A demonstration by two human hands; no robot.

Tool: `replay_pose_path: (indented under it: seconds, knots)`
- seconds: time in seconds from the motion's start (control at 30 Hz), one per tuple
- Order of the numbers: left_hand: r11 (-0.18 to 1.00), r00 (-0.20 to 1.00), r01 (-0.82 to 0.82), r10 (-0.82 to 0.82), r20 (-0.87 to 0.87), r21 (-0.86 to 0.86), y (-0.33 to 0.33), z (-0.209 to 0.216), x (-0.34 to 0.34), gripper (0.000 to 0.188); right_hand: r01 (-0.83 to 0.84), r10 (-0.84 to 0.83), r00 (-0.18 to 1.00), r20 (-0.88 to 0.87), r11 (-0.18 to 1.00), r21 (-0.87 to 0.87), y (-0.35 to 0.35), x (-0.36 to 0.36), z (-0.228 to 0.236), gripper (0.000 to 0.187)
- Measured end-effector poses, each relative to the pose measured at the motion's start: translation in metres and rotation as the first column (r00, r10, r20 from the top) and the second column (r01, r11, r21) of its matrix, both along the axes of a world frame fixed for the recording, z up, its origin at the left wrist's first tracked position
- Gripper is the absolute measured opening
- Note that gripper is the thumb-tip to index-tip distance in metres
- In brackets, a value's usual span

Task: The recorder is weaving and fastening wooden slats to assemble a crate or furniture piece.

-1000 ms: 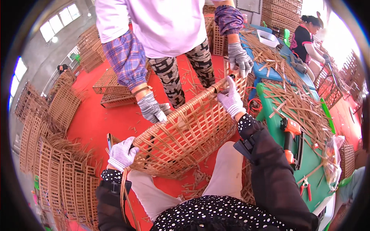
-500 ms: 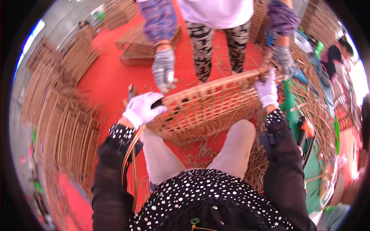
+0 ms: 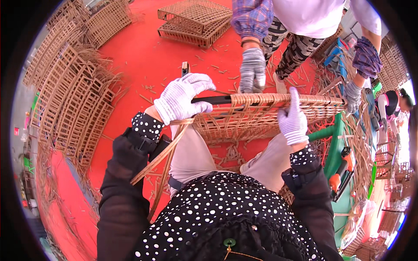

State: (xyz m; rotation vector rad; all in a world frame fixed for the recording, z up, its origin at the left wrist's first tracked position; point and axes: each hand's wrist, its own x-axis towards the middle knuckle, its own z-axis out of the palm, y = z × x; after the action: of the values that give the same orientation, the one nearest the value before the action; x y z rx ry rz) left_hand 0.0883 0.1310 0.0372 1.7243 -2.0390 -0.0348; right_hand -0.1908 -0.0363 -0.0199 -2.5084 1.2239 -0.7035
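Left hand [image 3: 180, 99], in a white knit glove, grips the near rim of a woven cane basket [image 3: 257, 117] resting across the person's knees, a dark tool handle [image 3: 213, 99] under its fingers. Right hand [image 3: 293, 119], gloved too, clasps the rim further along. Just beyond, a co-worker's grey-gloved hand [image 3: 251, 75] touches the far rim. Finished cane frames [image 3: 194, 20] lie well apart on the red floor [image 3: 143, 61].
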Motion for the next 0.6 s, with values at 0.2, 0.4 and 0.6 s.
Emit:
replay_pose_path:
  seconds: [0.2,0.4,0.6]
  knots:
    - [0.958,0.992,-0.122,0.109,-0.063,-0.259,0.026,-0.001,0.002,0.031,-0.193,0.193,0.981,-0.010,0.980,-0.049,0.051,0.035,0.002,0.071]
    - [0.902,0.908,-0.371,0.302,-0.289,-0.223,0.064,-0.035,0.018,0.022,-0.326,0.340,0.940,0.039,0.924,-0.198,0.062,0.057,0.000,0.070]
    - [0.869,0.826,-0.493,0.458,-0.328,-0.026,0.097,-0.093,0.004,0.020,-0.329,0.330,0.944,-0.017,0.933,-0.146,0.074,0.061,0.001,0.067]
